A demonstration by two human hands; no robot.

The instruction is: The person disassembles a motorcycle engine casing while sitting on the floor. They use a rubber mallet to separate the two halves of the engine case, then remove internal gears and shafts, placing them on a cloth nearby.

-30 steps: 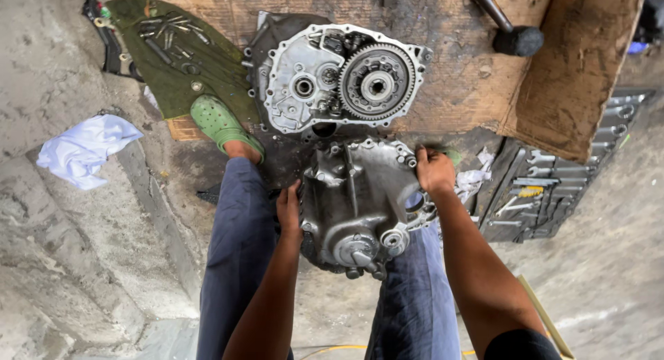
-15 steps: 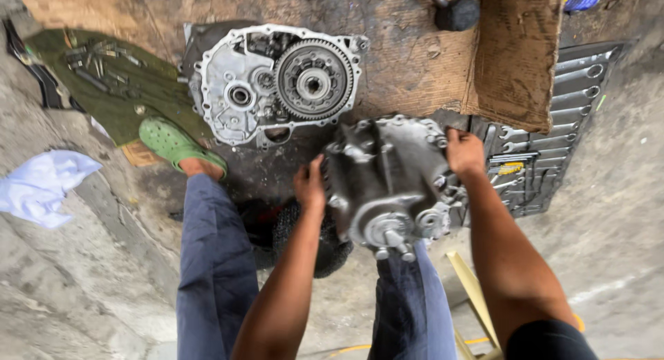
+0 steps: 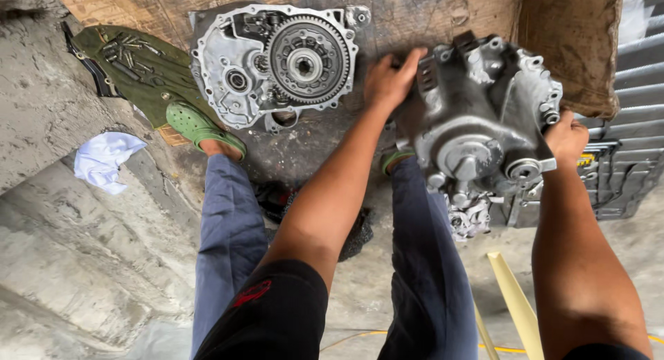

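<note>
Both hands are grasping the gearbox housing (image 3: 484, 125) — left hand (image 3: 391, 80) at nine o'clock, right hand (image 3: 566, 137) at three — balancing its weight; the geared half (image 3: 277, 62) is lying alongside.

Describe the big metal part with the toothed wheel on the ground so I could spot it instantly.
Start at the brown cardboard sheet spread on the concrete floor. At its middle lies a flat grey aluminium gearbox housing half, open side up. Unlike the closed grey casing gripped by both hands, it shows a large dark toothed ring gear.
</note>
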